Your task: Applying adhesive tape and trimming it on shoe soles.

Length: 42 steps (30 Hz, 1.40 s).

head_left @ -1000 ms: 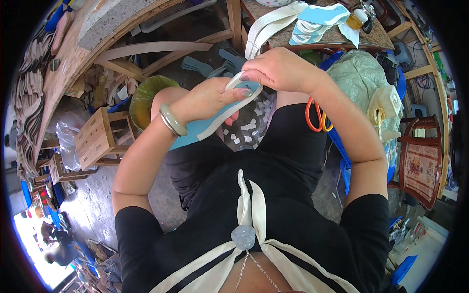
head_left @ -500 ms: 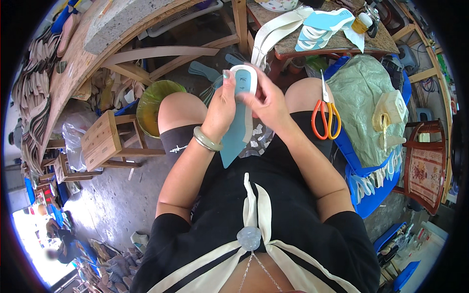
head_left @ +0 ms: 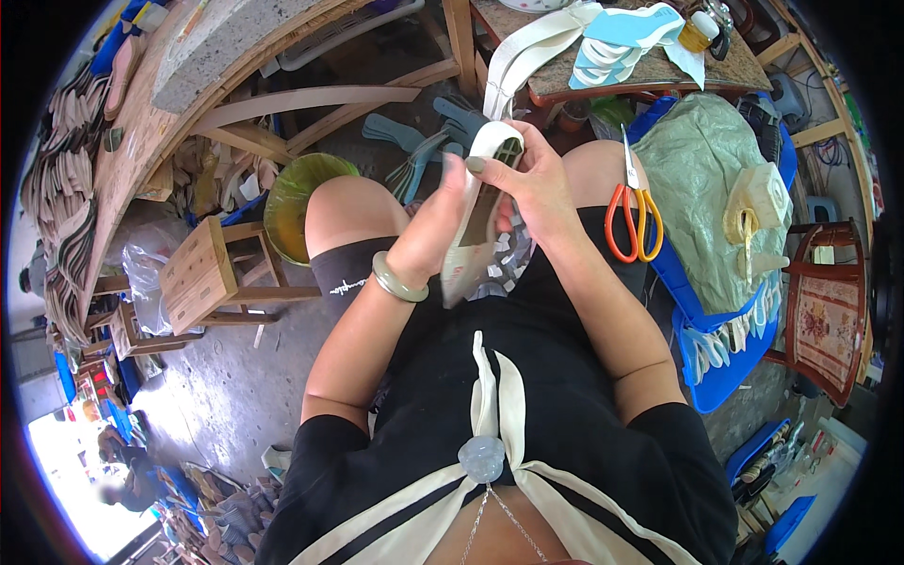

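Note:
An insole point(head_left: 473, 226) is held upright over my lap, its greyish, patterned underside turned partly toward me. A white strip point(head_left: 492, 139) curves round its heel end at the top. My left hand point(head_left: 431, 221) is closed along the left edge, thumb raised beside the heel; its other fingers are hidden behind the piece. With my right hand point(head_left: 539, 184) I pinch the heel end, thumb on the strip's inner side and fingers round the outside. Orange-and-yellow-handled scissors point(head_left: 633, 212) lie by my right thigh, away from both hands.
Right of me, a green plastic sheet point(head_left: 697, 207) covers a blue crate, with a glue container point(head_left: 758, 202) and brush on it. Ahead, a table holds stacked blue insoles point(head_left: 617, 47) and white strips point(head_left: 527, 52). On the left are a wooden stool point(head_left: 202, 273) and a lined bin point(head_left: 282, 212).
The insole has turned over from its blue face to its greyish underside. My right hand has moved its thumb onto the heel strip, and my left hand has shifted slightly lower.

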### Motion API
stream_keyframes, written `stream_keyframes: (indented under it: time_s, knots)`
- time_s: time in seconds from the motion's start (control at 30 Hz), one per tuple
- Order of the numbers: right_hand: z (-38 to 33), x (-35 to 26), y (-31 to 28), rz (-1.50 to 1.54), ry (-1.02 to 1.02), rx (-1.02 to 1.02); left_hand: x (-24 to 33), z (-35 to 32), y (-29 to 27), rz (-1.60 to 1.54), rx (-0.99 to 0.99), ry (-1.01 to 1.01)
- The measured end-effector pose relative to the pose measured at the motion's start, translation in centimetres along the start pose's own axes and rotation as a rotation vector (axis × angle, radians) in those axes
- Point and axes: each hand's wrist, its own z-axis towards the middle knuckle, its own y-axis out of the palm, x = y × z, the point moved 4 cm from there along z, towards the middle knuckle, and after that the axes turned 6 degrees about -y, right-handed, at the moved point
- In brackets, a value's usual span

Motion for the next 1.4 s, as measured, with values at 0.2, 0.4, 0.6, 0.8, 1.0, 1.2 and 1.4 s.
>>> stream_keyframes:
  time_s: [0.2,0.4,0.6,0.8,1.0,1.2,1.4]
  knots:
    - [0.6,-0.5,-0.6,0.22,0.096,-0.227,1.0,-0.5,0.2,0.171,-0.093,0.047]
    - [2.5,-1.4,-2.7,-0.079,0.118,-0.42,1.3,-0.5,0.3,0.335,-0.133,-0.101]
    - [2.1,-1.4,-2.0,0.008,0.147,-0.439,1.6,-0.3,0.6,0.308,-0.158,-0.029]
    - [0.7,-0.1,-0.6,0.046,-0.099,-0.101,2.3,0.4,0.6,0.063,-0.046,0.025]
    - [0.4,-0.8,0.9,-0.088,-0.114,-0.252,3.4,0.9,-0.2,0.108,0.171,0.052]
    - [0.7,-0.6,0.7,0.396,0.008,-0.283,2.2,1.1,0.1,0.017,0.005,-0.011]
    - [1.4,-1.0,-2.4,0.772,-0.108,-0.24,-1.3,-0.3,2.7,-0.294,-0.465,-0.109]
